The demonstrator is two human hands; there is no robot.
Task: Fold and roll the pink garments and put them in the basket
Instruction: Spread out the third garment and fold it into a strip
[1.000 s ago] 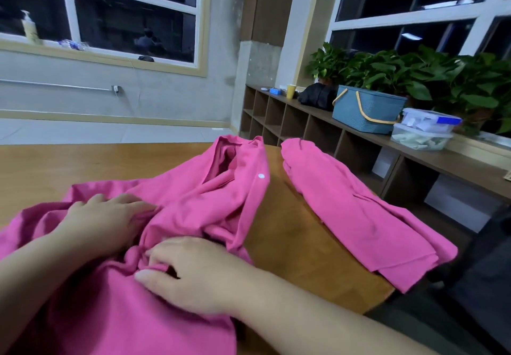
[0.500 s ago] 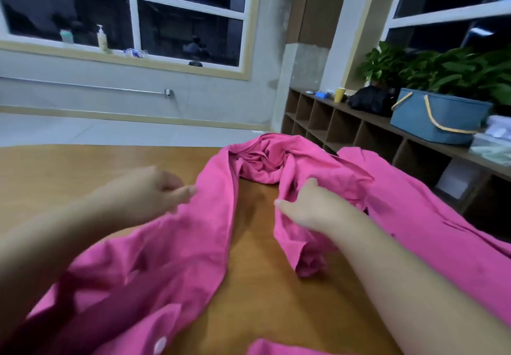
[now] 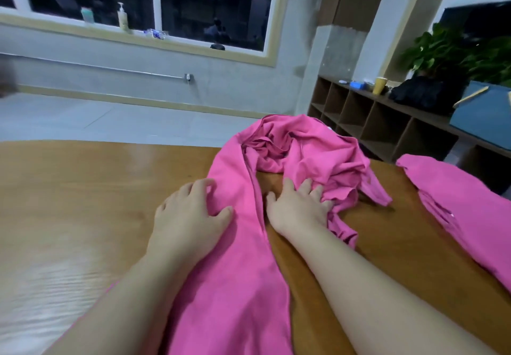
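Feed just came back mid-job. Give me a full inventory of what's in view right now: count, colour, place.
pink garment: 1, pink, spread and bunched mid-table under both hands
second pink garment: 1, pink, on the table's right edge
table: 1, brown wood, foreground
basket: 1, blue with a tan handle, on top of the shelf at right, partly cut off
shelf: 1, brown cubbies, along the right wall
black bag: 1, black, on the shelf beside the basket
cup: 1, yellow, on the shelf
plants: green, behind the shelf
pump bottle: 1, pale, on the windowsill
left hand: flat on the garment's long strip
right hand: fingers on the bunched fabric
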